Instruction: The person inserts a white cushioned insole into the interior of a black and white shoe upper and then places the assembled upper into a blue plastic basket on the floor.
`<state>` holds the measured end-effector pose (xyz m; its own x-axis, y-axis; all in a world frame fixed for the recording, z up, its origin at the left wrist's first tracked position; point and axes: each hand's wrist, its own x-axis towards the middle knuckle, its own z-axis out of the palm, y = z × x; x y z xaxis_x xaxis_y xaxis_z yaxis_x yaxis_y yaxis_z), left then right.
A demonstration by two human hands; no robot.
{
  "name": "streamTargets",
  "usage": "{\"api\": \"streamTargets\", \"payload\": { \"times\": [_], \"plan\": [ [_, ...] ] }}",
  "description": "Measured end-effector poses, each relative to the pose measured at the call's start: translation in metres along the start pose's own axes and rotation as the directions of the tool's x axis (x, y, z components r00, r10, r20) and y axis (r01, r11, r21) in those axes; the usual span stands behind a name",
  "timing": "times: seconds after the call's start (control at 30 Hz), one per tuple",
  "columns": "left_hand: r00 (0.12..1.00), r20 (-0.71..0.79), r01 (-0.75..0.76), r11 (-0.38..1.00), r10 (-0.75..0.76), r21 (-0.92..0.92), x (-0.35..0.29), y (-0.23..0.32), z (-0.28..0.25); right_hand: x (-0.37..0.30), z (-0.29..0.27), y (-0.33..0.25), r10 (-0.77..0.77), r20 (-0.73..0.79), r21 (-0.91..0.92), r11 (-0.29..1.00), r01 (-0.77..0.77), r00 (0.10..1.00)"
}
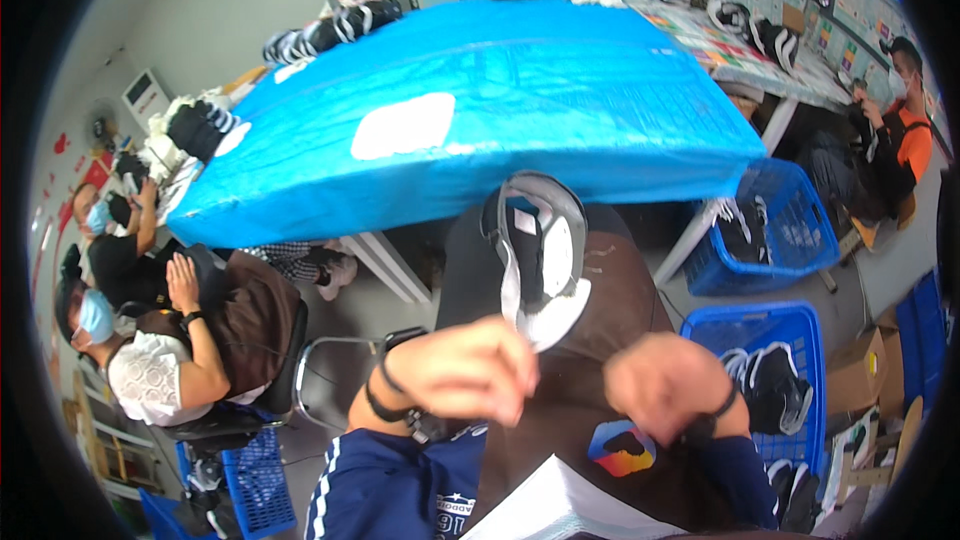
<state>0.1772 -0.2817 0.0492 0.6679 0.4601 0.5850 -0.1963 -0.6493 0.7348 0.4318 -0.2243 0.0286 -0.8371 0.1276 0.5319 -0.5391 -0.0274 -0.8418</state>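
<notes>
A black cap with a white and grey inside (545,250) rests on my lap, its hollow side turned up, over the brown apron (610,310). My left hand (475,370) is just below the cap, near its white lower end. Its fingers are curled in and pressed together; whatever they hold, if anything, is too small to make out. Over the apron to the right, apart from the cap, my right hand (665,385) is smeared by motion, so its fingers cannot be read.
Ahead stands a table with a blue cover (580,90) and a white patch. Blue baskets of caps (700,315) stand close on my right. Co-workers sit around, one near on the left (180,350). Stacked caps (200,130) line the table's left edge.
</notes>
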Motion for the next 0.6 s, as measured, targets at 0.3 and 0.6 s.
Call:
{"api": "streamTargets", "payload": {
  "times": [0.3,0.6],
  "plan": [
    [0.654,0.702,-0.431,0.901,0.281,0.040,0.025,0.093,0.031,-0.017,0.092,-0.078,-0.100,0.654,-0.401,0.795,0.456,0.750],
    [0.562,0.694,-0.670,0.739,0.450,0.063,0.015,0.134,0.050,0.007,0.119,-0.114,-0.082,0.683,-0.525,0.637,0.565,0.726]
  ]
}}
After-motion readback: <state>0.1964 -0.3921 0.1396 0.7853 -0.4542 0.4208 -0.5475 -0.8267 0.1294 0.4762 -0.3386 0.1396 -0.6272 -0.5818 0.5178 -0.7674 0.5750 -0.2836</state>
